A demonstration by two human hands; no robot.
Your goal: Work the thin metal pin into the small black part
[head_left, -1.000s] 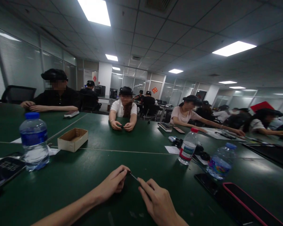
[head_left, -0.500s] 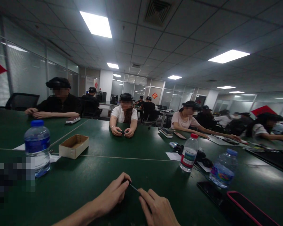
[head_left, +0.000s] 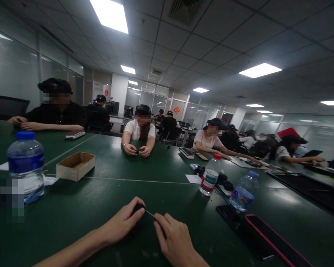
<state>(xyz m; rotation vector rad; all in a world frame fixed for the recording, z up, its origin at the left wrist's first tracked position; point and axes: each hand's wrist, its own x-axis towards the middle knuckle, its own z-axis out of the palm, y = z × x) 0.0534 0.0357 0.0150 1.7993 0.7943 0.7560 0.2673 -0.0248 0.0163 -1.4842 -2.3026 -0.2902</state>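
Over the green table, in the lower middle of the head view, my left hand [head_left: 126, 218] is closed around a small black object [head_left: 139, 207]; its kind is not clear, as my fingers cover most of it. My right hand [head_left: 174, 235] pinches a thin metal shaft [head_left: 149, 213], which looks like a screwdriver's. The shaft spans the short gap between my hands, its left end meeting the black object. Any handle is hidden by my right fingers.
On the green table [head_left: 105, 193], an open cardboard box [head_left: 75, 167] and a large water bottle [head_left: 26, 167] stand left. To the right are a red-capped bottle [head_left: 210, 176], a blue-capped bottle [head_left: 243, 193], a black phone [head_left: 229, 217] and a red-edged phone [head_left: 275, 237]. Several people sit around.
The view has turned slightly right and down, so the room and tabletop items appear shifted left and upward. Both hands keep their holds, with the metal shaft still between them.
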